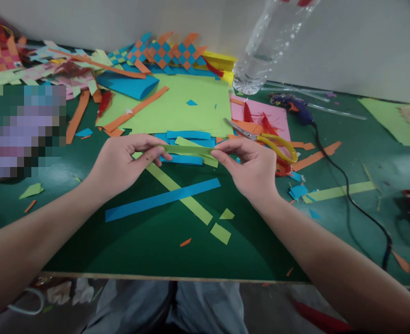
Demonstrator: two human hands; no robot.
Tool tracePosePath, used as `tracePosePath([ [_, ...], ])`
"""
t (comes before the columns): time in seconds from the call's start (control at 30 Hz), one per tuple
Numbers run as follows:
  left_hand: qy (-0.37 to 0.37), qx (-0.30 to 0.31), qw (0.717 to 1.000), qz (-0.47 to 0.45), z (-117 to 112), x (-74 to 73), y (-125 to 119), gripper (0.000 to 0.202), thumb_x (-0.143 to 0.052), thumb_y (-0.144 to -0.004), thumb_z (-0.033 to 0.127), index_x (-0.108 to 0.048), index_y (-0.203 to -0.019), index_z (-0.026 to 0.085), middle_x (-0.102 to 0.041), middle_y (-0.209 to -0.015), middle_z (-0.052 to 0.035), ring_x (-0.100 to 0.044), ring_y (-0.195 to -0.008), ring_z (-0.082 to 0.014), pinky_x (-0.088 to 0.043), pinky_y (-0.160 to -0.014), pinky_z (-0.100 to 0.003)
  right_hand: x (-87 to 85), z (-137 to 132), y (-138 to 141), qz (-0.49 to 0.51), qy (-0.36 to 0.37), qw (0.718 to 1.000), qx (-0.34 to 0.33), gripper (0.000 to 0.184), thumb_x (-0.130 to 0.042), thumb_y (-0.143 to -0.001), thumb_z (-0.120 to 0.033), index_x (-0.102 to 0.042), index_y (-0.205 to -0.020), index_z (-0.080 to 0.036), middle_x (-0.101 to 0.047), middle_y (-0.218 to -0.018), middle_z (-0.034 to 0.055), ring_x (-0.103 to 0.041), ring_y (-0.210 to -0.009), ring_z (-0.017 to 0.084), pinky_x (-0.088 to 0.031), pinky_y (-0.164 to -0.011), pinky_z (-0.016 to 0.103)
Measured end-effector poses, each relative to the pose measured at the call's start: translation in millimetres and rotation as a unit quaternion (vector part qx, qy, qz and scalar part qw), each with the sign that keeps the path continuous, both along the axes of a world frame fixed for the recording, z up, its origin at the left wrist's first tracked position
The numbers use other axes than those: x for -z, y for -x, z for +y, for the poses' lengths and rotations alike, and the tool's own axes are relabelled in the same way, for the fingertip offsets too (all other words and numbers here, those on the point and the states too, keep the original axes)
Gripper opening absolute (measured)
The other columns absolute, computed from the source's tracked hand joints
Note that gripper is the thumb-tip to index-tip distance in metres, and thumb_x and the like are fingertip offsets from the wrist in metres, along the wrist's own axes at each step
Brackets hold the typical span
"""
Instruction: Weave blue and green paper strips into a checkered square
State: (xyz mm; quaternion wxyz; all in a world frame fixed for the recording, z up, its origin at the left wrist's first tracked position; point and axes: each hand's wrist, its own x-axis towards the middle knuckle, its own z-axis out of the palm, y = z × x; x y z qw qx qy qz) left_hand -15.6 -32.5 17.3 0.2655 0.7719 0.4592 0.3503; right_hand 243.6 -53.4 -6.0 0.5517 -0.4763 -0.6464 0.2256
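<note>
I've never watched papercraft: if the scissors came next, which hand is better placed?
Probably the right hand, beside the scissors, though it must first release the green strip. The left hand, pinching the strip's other end, is farther from them.

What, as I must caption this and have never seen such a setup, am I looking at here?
There is no machine: these are a person's own bare hands, seen in one picture from a camera worn on the head, looking forward and down. The left hand and the right hand hold a narrow green paper strip between them. Nearer the person, on the dark green table, a blue strip lies across another green strip. Scissors lie by the right hand. Farther back are light green paper, woven paper pieces and a clear bottle. The blocky patch at left is blurred, so I can't tell what it hides.
</note>
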Motion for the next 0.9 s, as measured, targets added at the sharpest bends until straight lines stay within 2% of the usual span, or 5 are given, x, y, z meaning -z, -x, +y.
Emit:
tracePosePath([
  [0.23, -0.001, -0.025, 1.0, 0.0, -1, -4.0, 1, 0.019, -0.063, -0.097, 0.037, -0.074, -0.089, 0.023, -0.082, -0.082, 0.0004, -0.078, -0.073, -0.0186, -0.064, -0.074, -0.031, 0.0, 3, -3, 0.005, -0.032, 0.999, 0.037, 0.015, -0.085, -0.085, -0.037, -0.075, -0.083, -0.025, -0.076, -0.077, -0.0024, -0.069, -0.07, 0.015, -0.063, -0.07, 0.033],
  [0.4, -0.031, -0.052, 0.998, 0.026, -2, -5.5, 2, 0.021, -0.062, -0.099, 0.038, -0.074, -0.09, 0.023, -0.081, -0.083, 0.0, -0.077, -0.076, -0.0182, -0.061, -0.072, -0.029, -0.7, 5, -6, 0.025, 0.005, 0.998, 0.051, 0.012, -0.082, -0.084, -0.029, -0.072, -0.083, -0.023, -0.074, -0.078, -0.0018, -0.069, -0.068, 0.013, -0.062, -0.066, 0.031],
  [0.5, -0.081, -0.017, 0.994, 0.074, -1, -1.4, 3, 0.023, -0.058, -0.101, 0.038, -0.074, -0.092, 0.024, -0.081, -0.088, -0.0001, -0.076, -0.079, -0.019, -0.058, -0.073, -0.03, -3.3, 4, -5, 0.013, 0.044, 0.997, 0.056, 0.011, -0.08, -0.083, -0.027, -0.071, -0.087, -0.021, -0.075, -0.08, -0.0011, -0.068, -0.067, 0.013, -0.06, -0.064, 0.03],
  [0.63, -0.183, 0.078, 0.965, 0.17, 4, 10.8, 5, 0.034, -0.051, -0.106, 0.045, -0.075, -0.094, 0.024, -0.082, -0.098, -0.0039, -0.075, -0.101, -0.0272, -0.051, -0.095, -0.045, -7.1, 3, -2, 0.002, 0.084, 0.996, 0.043, 0.015, -0.079, -0.081, -0.027, -0.069, -0.091, -0.021, -0.075, -0.077, -0.0013, -0.071, -0.069, 0.014, -0.058, -0.064, 0.03],
  [0.9, -0.178, 0.145, 0.95, 0.212, 7, 19.1, 8, 0.041, -0.045, -0.109, 0.051, -0.075, -0.113, 0.023, -0.078, -0.12, -0.0086, -0.07, -0.116, -0.0306, -0.047, -0.102, -0.05, -9.3, 0, 0, -0.029, 0.125, 0.992, 0.014, 0.013, -0.07, -0.088, -0.032, -0.067, -0.093, -0.02, -0.069, -0.06, -0.0051, -0.064, -0.056, 0.012, -0.05, -0.061, 0.029],
])
